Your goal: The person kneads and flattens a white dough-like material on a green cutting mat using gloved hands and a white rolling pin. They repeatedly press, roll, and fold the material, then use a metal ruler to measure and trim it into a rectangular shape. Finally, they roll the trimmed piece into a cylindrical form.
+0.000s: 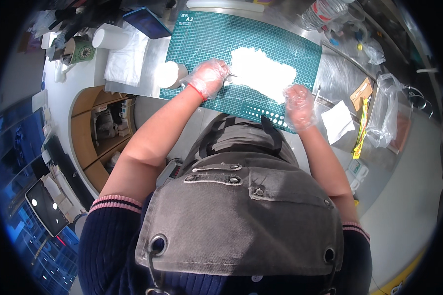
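A bright white, irregular flat sheet point(263, 71) with ragged edges lies on the green cutting mat point(202, 37). Glare hides its surface, and I cannot tell its material. My left hand point(209, 78), in a clear plastic glove, is closed at the sheet's left end. A small whitish bit shows by its fingertips, but the grip itself is hidden. Also gloved, my right hand point(300, 107) is curled closed against the sheet's lower right corner; what its fingers hold cannot be made out. Just left of my left hand stands a white round container point(170, 74).
A tablet-like blue device point(146, 22), white plastic sheets point(126, 59) and a white cup point(108, 37) lie at the back left. To the right are a crumpled tissue point(337, 122), a yellow packet point(361, 130) and a clear plastic bag point(386, 110). A plastic bottle point(322, 14) lies behind.
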Demonstrator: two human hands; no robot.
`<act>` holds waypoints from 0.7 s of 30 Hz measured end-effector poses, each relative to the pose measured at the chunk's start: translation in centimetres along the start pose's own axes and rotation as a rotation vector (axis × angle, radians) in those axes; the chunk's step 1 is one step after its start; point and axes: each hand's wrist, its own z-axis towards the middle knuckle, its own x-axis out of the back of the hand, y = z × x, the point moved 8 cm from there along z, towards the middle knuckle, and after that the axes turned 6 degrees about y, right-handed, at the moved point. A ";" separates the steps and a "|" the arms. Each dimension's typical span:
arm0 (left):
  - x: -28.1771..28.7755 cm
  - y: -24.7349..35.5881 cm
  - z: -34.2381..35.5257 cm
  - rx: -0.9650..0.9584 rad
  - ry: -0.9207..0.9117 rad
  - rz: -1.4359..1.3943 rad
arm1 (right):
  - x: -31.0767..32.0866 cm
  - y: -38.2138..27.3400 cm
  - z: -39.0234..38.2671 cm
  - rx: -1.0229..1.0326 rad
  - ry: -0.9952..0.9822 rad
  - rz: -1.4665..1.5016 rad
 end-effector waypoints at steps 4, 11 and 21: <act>-0.6 0.7 0.3 -0.127 -0.063 0.147 | 0.2 -0.6 -0.1 0.096 0.040 -0.036; -1.5 0.8 1.8 -0.187 -0.175 0.263 | -0.5 -1.2 1.2 0.125 -0.096 -0.172; 1.2 6.8 0.6 -0.277 0.000 0.298 | 0.2 -2.3 1.6 0.097 -0.063 -0.193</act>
